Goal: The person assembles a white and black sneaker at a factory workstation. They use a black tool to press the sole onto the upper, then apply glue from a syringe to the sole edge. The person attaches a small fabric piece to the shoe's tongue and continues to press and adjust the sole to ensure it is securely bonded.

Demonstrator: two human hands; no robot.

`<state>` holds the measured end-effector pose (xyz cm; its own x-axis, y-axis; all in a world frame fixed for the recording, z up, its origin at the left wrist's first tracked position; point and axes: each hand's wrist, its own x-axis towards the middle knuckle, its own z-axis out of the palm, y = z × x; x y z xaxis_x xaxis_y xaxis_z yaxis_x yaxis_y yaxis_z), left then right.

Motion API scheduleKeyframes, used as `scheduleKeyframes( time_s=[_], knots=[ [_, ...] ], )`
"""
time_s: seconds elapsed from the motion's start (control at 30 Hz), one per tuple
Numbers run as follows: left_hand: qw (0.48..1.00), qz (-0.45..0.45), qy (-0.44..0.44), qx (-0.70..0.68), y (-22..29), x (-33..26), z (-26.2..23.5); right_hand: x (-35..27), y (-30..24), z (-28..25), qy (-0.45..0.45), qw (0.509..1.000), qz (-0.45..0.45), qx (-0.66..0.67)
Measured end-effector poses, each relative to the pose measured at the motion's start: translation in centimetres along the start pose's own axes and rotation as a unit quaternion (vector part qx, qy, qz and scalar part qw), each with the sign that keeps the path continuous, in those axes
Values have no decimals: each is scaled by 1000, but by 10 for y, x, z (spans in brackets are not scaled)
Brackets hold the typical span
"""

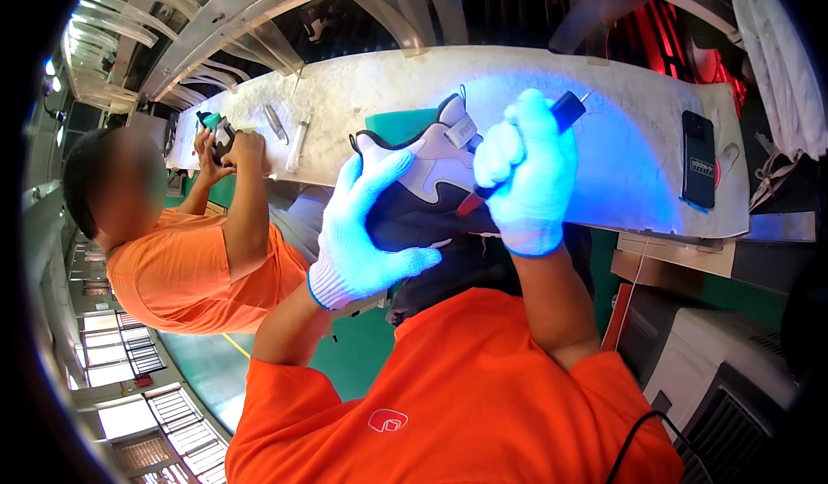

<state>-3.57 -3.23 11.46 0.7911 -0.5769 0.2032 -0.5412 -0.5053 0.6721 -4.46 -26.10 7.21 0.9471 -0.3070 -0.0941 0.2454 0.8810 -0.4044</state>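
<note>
In blue light lies a white, grey and black sneaker (431,178) with a green lining and a white tag, over the near edge of the bench. My left hand (366,216), in a white knit glove, grips its left end, thumb below and fingers across the top. My right hand (530,169), gloved too, is closed in a fist around a tool with a black end (567,111). A thin metal pin juts from that end. Below the fist, a red piece (469,204) meets the sneaker's side; whether it belongs to the tool is hidden.
A dark phone (699,160) lies on the right of the pale bench (642,152). To my left, a person in orange (185,264) handles another shoe (222,139). Near them are a white tube (298,146) and a knife-like tool (276,124). A grey machine (716,355) stands lower right.
</note>
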Motion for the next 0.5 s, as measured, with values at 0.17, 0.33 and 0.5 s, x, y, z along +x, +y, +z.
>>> scheduleKeyframes(
  time_s=[0.17, 0.33, 0.5],
  knots=[
    [992, -37, -30, -119, 0, 1, -6, -10, 8, 12, 80, 984, -78, -138],
    [971, -169, -5, -166, 3, 5, -1, -30, 16, 8, 23, 990, -79, -115],
    [978, -177, -7, -109, 4, 24, -3, -19, 18, 16, 37, 994, -49, -92]
  ],
)
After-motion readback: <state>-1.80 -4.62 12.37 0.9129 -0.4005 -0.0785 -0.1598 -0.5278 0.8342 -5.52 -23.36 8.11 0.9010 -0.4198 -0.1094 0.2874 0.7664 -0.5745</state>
